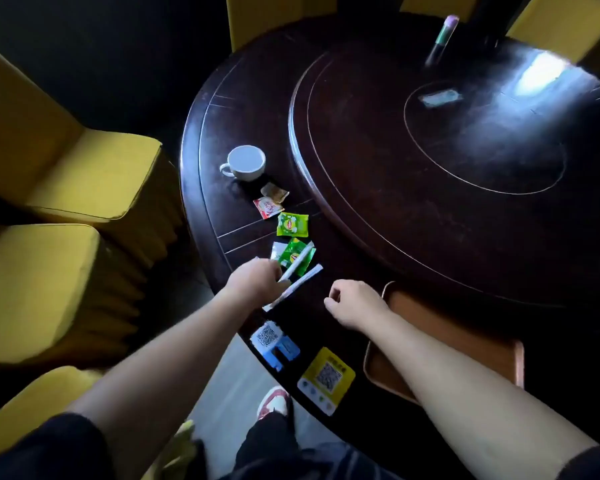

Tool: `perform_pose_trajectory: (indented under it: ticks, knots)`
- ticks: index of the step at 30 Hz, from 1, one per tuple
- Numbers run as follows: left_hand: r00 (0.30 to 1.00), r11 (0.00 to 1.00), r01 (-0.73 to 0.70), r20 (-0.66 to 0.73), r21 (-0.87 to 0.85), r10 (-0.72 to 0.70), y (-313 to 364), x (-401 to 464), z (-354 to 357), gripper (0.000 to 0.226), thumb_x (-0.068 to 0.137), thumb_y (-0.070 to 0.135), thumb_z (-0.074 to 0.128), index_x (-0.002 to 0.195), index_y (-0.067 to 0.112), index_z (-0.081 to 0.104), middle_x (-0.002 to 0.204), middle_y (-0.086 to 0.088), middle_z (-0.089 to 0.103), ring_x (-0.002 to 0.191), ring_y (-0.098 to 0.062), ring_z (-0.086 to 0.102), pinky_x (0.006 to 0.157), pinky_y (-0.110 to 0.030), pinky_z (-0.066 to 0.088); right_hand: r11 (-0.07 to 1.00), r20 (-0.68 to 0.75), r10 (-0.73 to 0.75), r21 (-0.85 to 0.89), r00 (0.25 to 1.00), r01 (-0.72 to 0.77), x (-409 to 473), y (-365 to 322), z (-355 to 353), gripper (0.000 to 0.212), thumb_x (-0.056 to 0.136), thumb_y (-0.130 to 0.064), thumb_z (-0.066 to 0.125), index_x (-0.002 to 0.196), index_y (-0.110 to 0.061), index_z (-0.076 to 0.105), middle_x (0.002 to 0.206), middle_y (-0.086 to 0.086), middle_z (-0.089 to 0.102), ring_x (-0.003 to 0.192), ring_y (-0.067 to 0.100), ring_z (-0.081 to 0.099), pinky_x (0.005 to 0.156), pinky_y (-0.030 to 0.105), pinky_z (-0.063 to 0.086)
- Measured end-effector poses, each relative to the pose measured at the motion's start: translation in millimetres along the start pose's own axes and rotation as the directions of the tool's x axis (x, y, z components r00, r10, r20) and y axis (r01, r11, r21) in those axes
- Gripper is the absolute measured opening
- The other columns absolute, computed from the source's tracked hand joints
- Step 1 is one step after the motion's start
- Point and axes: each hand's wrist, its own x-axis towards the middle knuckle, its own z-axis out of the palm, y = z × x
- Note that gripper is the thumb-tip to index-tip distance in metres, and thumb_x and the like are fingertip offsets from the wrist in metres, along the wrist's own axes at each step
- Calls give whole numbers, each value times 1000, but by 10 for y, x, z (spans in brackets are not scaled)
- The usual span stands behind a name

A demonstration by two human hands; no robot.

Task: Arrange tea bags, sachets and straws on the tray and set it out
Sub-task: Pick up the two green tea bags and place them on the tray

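Note:
Two paper-wrapped straws lie at the dark round table's near edge: one straw [297, 265] across a green tea bag [293, 255], the other straw [298, 285] just below it. My left hand [255, 278] pinches the near end of the upper straw. My right hand [352, 303] hovers loosely curled, holding nothing, beside the brown tray [465, 344], whose middle my forearm hides. A second green tea bag [292, 224], a red-and-white sachet [267, 206] and a tan sachet [274, 192] lie further along the edge. A white sachet [277, 250] peeks from under the tea bag.
A white cup [245, 162] stands beyond the sachets. Two QR stickers, blue [272, 342] and yellow [326, 379], are on the table rim. A raised turntable [447, 140] fills the middle, with a bottle [440, 39] at its far side. Yellow-covered chairs [49, 202] crowd the left.

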Motion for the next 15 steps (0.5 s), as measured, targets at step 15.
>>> perform_pose_trajectory:
  ticks: [15]
  knots:
    - [950,937,-242,-135,252,281,-268,1362,-312,71,81,54,65,136,14,48,134,-8,55,127,-32,42,90,-48,48,988,-76,-77,-140,994,66,1101,-648,-32,73,71,-58,75,122,-14,50,121,7,48,118,29,43,89,47,47]
